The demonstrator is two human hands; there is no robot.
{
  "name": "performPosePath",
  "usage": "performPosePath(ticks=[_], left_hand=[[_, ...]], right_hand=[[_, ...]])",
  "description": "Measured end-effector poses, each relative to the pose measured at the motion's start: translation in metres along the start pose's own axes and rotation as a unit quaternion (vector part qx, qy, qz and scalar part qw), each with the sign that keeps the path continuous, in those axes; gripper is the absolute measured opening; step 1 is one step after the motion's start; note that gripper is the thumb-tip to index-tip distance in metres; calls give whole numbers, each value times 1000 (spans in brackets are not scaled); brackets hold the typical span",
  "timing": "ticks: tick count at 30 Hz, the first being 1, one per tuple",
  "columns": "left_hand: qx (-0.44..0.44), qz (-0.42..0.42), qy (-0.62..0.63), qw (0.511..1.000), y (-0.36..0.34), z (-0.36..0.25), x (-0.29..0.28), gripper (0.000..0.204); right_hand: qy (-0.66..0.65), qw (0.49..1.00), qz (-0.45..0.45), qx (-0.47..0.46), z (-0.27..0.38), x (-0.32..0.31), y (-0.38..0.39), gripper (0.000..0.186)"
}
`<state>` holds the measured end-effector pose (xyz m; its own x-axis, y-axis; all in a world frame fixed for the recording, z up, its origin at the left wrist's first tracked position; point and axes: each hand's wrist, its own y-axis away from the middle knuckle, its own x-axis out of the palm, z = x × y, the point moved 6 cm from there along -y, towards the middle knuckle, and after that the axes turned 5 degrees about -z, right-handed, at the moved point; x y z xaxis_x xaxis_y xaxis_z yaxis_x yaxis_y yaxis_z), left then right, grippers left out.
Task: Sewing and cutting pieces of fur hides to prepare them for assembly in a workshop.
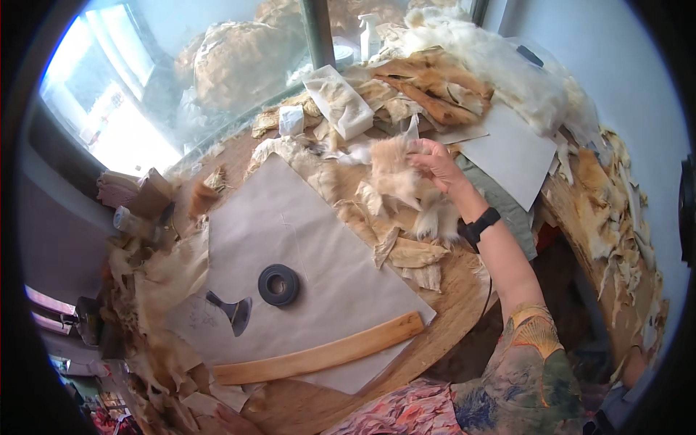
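My right hand (pixel 438 165), with a black band on its wrist, pinches a piece of pale tan fur (pixel 395 170) by its edge above the heap. Beneath and beside it lie several cream and tan fur scraps (pixel 413 254). To the left, a large grey-white sheet of paper (pixel 254 225) covers part of the wooden table. On the sheet rest a black ring-shaped roll (pixel 278 285) and a dark fan-shaped blade (pixel 233 313) with a narrow handle. A flat wooden strip (pixel 319 349) crosses its near edge. I cannot make out my left hand.
White fluffy fur (pixel 478 61) and brown hide pieces (pixel 435 83) pile up at the back. Behind the glass pane (pixel 246 72) sit stuffed bags. A white spray bottle (pixel 369 38), a white tray (pixel 339 101) and a white board (pixel 511 152) stand or lie around the heap.
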<state>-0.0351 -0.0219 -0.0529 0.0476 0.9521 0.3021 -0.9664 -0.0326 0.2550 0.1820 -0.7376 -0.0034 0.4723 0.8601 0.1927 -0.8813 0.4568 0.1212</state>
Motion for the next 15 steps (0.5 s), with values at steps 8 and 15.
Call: performPosePath(ticks=[8,15], left_hand=[[-86,-51,341,935,-6,-43,32,51],[-213,-91,601,765,-23,-32,31,43]], right_hand=[[-39,994,56,85,-29,-52,15,27],[51,997,26,57,-51,-85,4,30]])
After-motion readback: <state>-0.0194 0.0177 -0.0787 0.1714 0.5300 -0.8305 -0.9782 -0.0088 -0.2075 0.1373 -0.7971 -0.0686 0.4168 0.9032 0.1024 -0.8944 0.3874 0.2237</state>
